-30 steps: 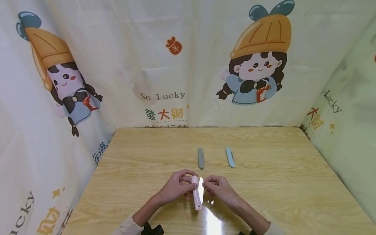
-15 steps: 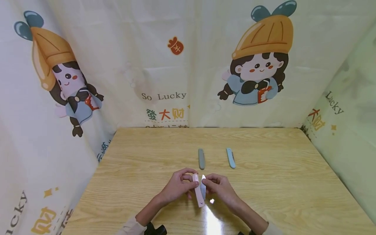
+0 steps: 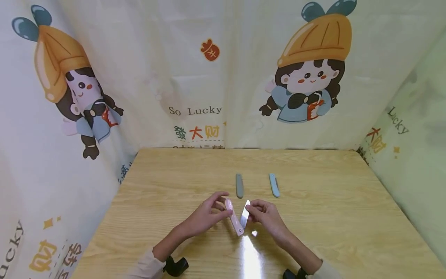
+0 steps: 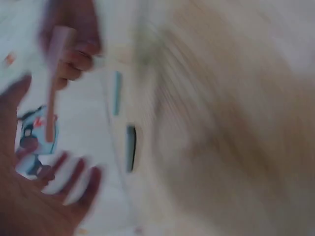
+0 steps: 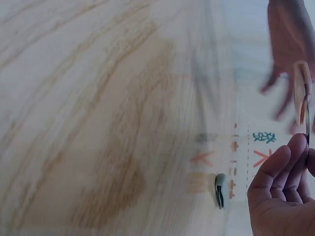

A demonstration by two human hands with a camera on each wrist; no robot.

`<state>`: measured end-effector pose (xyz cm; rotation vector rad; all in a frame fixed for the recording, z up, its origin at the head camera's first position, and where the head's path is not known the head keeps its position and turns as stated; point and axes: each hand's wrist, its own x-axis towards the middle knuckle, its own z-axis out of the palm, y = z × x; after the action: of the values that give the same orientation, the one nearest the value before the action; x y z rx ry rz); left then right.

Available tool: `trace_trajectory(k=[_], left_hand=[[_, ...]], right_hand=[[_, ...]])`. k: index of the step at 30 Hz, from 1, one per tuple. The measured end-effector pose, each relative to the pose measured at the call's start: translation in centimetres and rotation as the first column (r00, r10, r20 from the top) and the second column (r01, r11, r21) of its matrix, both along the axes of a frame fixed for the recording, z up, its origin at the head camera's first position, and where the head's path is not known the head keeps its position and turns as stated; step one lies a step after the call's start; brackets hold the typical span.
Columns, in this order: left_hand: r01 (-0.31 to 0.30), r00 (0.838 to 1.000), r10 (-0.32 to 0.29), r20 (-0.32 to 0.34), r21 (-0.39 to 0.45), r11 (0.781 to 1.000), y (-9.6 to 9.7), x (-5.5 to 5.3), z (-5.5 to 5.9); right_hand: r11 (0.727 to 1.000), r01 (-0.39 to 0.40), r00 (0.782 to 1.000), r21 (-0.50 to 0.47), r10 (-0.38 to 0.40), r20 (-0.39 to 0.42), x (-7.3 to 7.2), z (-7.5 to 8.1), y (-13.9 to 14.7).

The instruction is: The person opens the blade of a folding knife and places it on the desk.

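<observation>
A pink folding knife (image 3: 235, 219) is partly unfolded over the table, its shiny blade (image 3: 244, 217) angled away from the handle. My right hand (image 3: 270, 219) pinches the blade near its tip between thumb and fingers. In the head view my left hand (image 3: 203, 217) is beside the pink handle, with the thumb near or against it. The left wrist view, though blurred, has the left fingers (image 4: 88, 189) spread around the handle's end (image 4: 50, 125), not curled on it. From the right wrist, the knife (image 5: 301, 93) appears edge-on above the right hand (image 5: 280, 191).
Farther back on the wooden table (image 3: 167, 174) lie a grey folded knife (image 3: 239, 186) and a light blue folded knife (image 3: 274, 185). A printed cloth (image 3: 244, 77) hangs behind the table and at both sides. Light glares on the tabletop near the front.
The blade has swung farther out from the pink handle as my right hand draws it rightward. My left fingers have loosened from the handle, and both hands sit slightly higher in view.
</observation>
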<state>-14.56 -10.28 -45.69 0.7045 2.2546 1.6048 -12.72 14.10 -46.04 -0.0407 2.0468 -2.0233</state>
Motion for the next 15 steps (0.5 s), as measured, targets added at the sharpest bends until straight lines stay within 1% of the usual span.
trace_trajectory(k=[1,2,3,4,5,6,7,8,9,10,11,12,13,15], left_hand=[[0.036,0.986,-0.055,-0.160,-0.119,0.992,-0.3,-0.1,0.3],[0.044,0.938,-0.123,-0.325,-0.239,0.970,-0.5,-0.2,0.6],[0.018,0.859,-0.186,-0.476,-0.336,0.942,-0.6,-0.2,0.8],[-0.010,0.758,-0.257,-0.600,-0.404,0.915,-0.5,-0.1,1.0],[-0.042,0.645,-0.323,-0.693,-0.455,0.890,-0.4,-0.1,1.0],[-0.072,0.546,-0.376,-0.749,-0.489,0.869,-0.3,-0.1,1.0],[-0.099,0.465,-0.413,-0.783,-0.510,0.855,-0.1,-0.1,1.1],[-0.128,0.405,-0.439,-0.802,-0.525,0.842,0.0,0.0,1.0],[-0.154,0.364,-0.455,-0.813,-0.535,0.831,0.2,0.1,1.0],[-0.180,0.336,-0.465,-0.819,-0.540,0.822,0.3,0.2,0.9],[-0.206,0.318,-0.467,-0.825,-0.541,0.815,0.4,0.3,0.8],[-0.223,0.313,-0.461,-0.831,-0.535,0.815,0.5,0.4,0.8],[-0.236,0.312,-0.452,-0.836,-0.529,0.815,0.5,0.5,0.7],[-0.256,0.318,-0.428,-0.846,-0.511,0.821,0.5,0.7,0.6]], right_hand=[[1.000,0.000,1.000,0.004,0.000,0.001,-0.1,0.0,0.0],[1.000,0.002,1.000,0.011,-0.002,0.002,-0.1,0.1,0.1],[1.000,0.003,1.000,0.016,-0.003,0.002,-0.1,0.1,0.1],[1.000,0.003,1.000,0.020,-0.004,0.001,-0.2,0.1,0.2],[1.000,0.004,1.000,0.024,-0.004,0.000,-0.2,0.1,0.2],[1.000,0.000,1.000,0.023,0.000,0.000,-0.2,0.0,0.2],[1.000,-0.007,1.000,0.021,0.007,0.004,-0.3,0.0,0.2],[1.000,-0.013,1.000,0.015,0.012,0.008,-0.3,-0.1,0.2],[1.000,-0.018,1.000,0.009,0.018,0.012,-0.3,-0.1,0.1],[1.000,-0.023,1.000,0.006,0.023,0.016,-0.3,-0.1,0.1],[1.000,-0.027,0.999,0.004,0.027,0.019,-0.3,-0.1,0.1],[1.000,-0.031,0.999,0.002,0.031,0.023,-0.3,-0.1,0.1],[0.999,-0.032,0.999,0.006,0.032,0.022,-0.3,-0.1,0.1],[1.000,-0.026,1.000,0.012,0.026,0.015,-0.4,-0.1,0.2]])
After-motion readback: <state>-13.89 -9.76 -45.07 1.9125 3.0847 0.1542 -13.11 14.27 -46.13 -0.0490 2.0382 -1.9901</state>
